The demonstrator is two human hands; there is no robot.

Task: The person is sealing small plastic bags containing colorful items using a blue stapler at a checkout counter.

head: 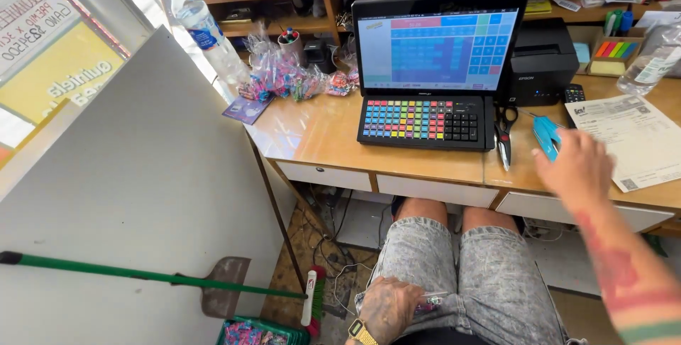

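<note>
I sit at a wooden counter [333,139]. My right hand [576,166] reaches out over the counter's right side, its fingers touching a blue stapler [545,134]; the grip is blurred. My left hand [386,308] rests on my left thigh and is closed on a small clear packet with coloured contents [430,305]. A watch sits on that wrist. Straight ahead stands a point-of-sale terminal with a blue screen [440,43] and a keyboard of multicoloured keys [422,121].
Black scissors [504,134] lie right of the keyboard. A printed paper sheet [631,139], a black printer [543,61], a plastic bottle [649,68] and bags of sweets [291,79] stand around. A green-handled broom [142,274] leans at lower left beside a grey panel [135,189].
</note>
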